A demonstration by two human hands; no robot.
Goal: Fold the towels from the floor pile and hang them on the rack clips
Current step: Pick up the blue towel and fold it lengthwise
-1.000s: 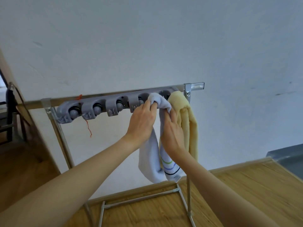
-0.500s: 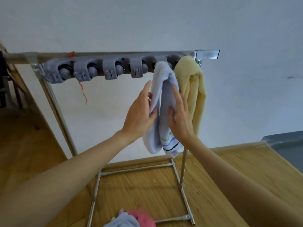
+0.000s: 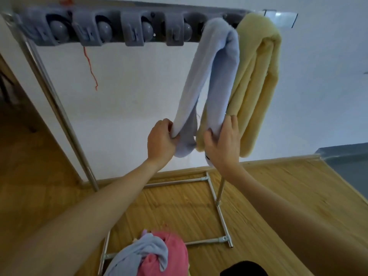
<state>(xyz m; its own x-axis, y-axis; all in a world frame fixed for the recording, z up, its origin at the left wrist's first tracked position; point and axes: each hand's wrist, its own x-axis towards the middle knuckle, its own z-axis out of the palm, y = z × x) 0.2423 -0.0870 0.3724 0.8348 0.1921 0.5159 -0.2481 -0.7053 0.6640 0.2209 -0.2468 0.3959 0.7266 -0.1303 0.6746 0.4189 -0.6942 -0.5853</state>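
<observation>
— You see that rack frame [image 3: 59, 114]? Shiny smooth metal; the clip strip [image 3: 111, 30] at your twelve o'clock is matt grey plastic.

— And the cloth?

— Pale blue towel [image 3: 215, 76], yellow towel [image 3: 258, 80]: fuzzy terry. Floor [image 3: 278, 196]: grainy wood.

Folded pale-blue towel [image 3: 217, 76] hangs clipped beside yellow towel [image 3: 256, 86] on rack [image 3: 111, 28].

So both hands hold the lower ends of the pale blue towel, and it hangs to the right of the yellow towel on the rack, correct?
Not quite. In the head view the pale blue towel hangs to the left of the yellow towel. The rest holds: the left hand and right hand grip its lower ends.
</observation>
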